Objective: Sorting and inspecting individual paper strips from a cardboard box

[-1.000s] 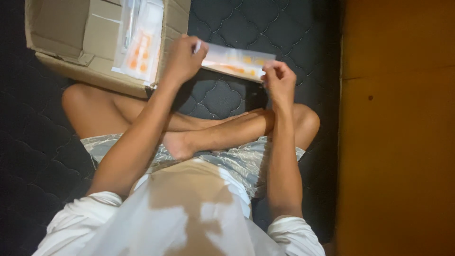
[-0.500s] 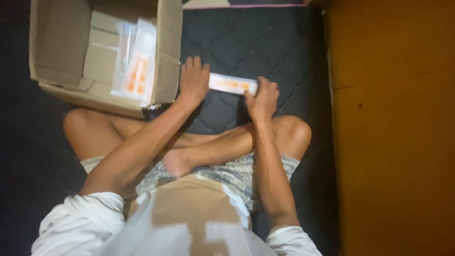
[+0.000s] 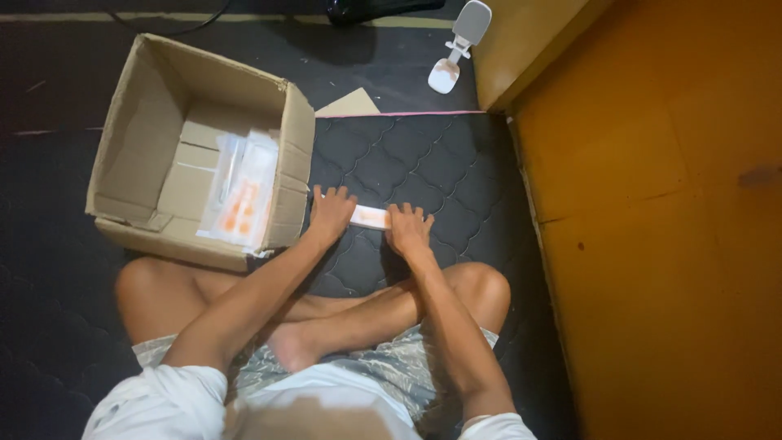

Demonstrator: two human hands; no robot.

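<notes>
I sit cross-legged on a dark quilted mat [image 3: 423, 163]. My left hand [image 3: 331, 213] and my right hand [image 3: 408, 229] both press flat on a folded white and orange plastic packet [image 3: 370, 217] that lies on the mat between them. Only a short strip of the packet shows between the hands. An open cardboard box [image 3: 155, 106] stands to the left, close to my left hand. Inside it lie clear packets with orange print [image 3: 242, 200].
An orange wooden wall or door [image 3: 652, 204] runs along the right side. A white phone stand [image 3: 459, 45] sits at the top beyond the mat. A scrap of cardboard [image 3: 350, 104] lies near the box's far corner. My knees [image 3: 481, 285] are close below the hands.
The packet was held up unfolded between both hands. It has been folded smaller and lowered onto the mat, and both hands now press on it. The view has shifted back.
</notes>
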